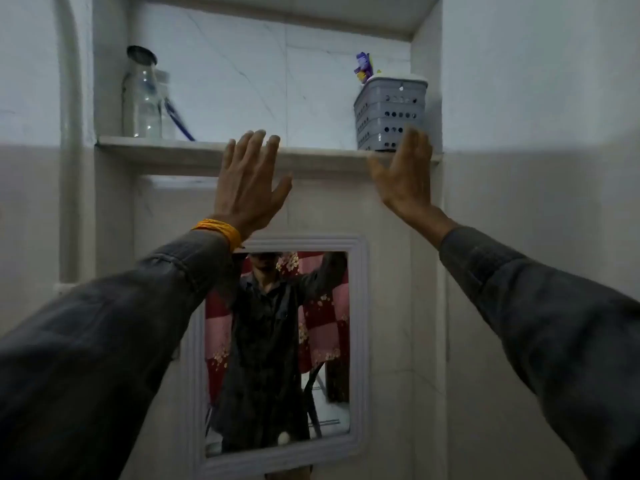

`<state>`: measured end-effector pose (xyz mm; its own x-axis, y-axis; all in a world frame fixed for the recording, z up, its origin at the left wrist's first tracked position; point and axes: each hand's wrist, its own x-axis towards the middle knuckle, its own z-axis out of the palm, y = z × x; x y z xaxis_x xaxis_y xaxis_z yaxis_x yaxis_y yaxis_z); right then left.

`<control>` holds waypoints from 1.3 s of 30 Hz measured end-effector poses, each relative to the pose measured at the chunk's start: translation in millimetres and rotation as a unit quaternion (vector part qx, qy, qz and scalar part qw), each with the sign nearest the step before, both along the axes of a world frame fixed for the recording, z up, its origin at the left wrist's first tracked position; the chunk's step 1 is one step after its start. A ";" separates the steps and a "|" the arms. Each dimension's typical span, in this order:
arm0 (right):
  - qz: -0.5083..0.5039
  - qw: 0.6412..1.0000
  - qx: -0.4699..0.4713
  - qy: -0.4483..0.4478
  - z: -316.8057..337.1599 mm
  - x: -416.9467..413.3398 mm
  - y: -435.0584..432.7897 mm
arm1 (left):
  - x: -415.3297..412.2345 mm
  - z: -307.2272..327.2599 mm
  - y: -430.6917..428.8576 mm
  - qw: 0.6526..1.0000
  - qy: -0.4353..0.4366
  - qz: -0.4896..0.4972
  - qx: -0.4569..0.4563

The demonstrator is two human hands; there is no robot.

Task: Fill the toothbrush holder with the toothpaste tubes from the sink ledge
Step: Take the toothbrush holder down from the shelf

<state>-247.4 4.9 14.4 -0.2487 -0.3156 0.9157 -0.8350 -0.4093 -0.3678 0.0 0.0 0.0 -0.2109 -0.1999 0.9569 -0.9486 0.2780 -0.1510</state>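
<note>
A grey perforated toothbrush holder (388, 114) stands at the right end of a white wall shelf (311, 154). A purple and yellow tube end (363, 67) sticks up out of its left side. My right hand (403, 178) is raised flat just below and in front of the holder, fingers straight, holding nothing. My left hand (247, 181) is raised at the shelf's middle edge, fingers spread, with a yellow band on the wrist. Neither hand holds anything.
A clear glass bottle (142, 95) and a blue-handled brush (178, 117) stand at the shelf's left end. A white-framed mirror (277, 351) hangs below, reflecting a person in a dark shirt. White walls enclose the niche on both sides.
</note>
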 end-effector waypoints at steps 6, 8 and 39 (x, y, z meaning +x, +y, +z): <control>0.031 0.993 0.032 -0.105 66.9 -24.0 -21.9 | -26.6 51.3 -26.6 0.999 -0.017 0.005 0.042; 0.050 0.991 0.053 -0.114 79.6 -26.2 -34.5 | -31.6 59.1 -34.8 0.997 -0.024 0.034 0.067; 0.227 0.952 0.040 -0.202 -92.1 -17.9 74.9 | -10.2 -83.0 28.6 0.996 0.029 -0.077 0.046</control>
<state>-265.3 79.8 -77.7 -0.3960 -0.5393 0.7432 -0.3631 -0.6514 -0.6662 -10.2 28.6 -83.0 -0.1903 -0.2579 0.9472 -0.9003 0.4307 -0.0636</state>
